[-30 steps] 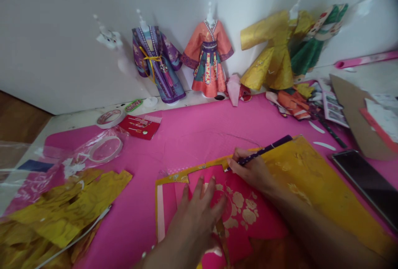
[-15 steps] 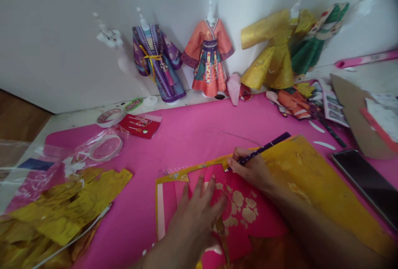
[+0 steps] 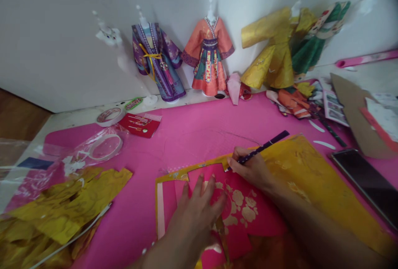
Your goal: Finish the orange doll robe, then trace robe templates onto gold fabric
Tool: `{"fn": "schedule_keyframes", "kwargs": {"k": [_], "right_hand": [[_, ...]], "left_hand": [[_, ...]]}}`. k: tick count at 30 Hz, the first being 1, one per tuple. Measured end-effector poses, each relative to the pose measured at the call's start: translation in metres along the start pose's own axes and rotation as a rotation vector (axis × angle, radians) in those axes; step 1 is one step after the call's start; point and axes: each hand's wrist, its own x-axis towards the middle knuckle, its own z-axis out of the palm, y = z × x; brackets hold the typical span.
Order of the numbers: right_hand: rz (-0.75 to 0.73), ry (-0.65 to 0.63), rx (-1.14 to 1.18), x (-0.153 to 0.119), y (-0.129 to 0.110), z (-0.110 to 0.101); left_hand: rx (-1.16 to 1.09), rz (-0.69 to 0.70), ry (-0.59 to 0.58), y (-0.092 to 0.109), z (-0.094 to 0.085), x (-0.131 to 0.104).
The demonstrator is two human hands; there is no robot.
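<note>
A dark pen with white dots [image 3: 261, 149] is gripped in my right hand [image 3: 248, 167], its tip down at the upper edge of a red-pink paper piece with a gold flower print [image 3: 242, 207]. That piece lies over a yellow-gold patterned sheet [image 3: 289, 165]. My left hand [image 3: 199, 211] rests flat on the red-pink piece with fingers spread, pressing it against the sheet. The lower part of the piece is partly hidden by my left hand and forearm.
Small dressed figures, one in purple [image 3: 158, 61] and one in orange [image 3: 209, 57], stand along the wall. Yellow scraps [image 3: 74, 198] and tape rolls [image 3: 105, 147] lie left. A phone [image 3: 367, 186] and brown cardboard [image 3: 354, 115] lie right, on a pink mat [image 3: 192, 124].
Hardly anything differs. The pen's upper end has dipped very slightly; both hands and the paper stay in place.
</note>
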Motion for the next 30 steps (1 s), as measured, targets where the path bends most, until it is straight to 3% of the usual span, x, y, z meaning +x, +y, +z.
{"fn": "schedule_keyframes", "kwargs": {"k": [6,9,17,25,30], "right_hand": [[0.015,0.054,0.028,0.002,-0.003,-0.001],[0.047,0.094,0.074,0.002,-0.004,-0.003],[0.111,0.304,0.183,0.001,-0.006,-0.007],[0.151,0.239,0.379,0.004,-0.002,-0.002],[0.145,0.233,0.384,0.003,0.0,0.0]], "left_hand": [[-0.006,0.017,0.029,-0.002,0.004,0.001],[0.006,-0.014,-0.026,0.002,-0.003,0.002],[-0.004,0.004,-0.002,0.001,-0.007,0.001],[0.036,-0.033,-0.06,0.01,-0.026,-0.001],[0.036,-0.078,-0.083,0.021,-0.044,-0.006]]}}
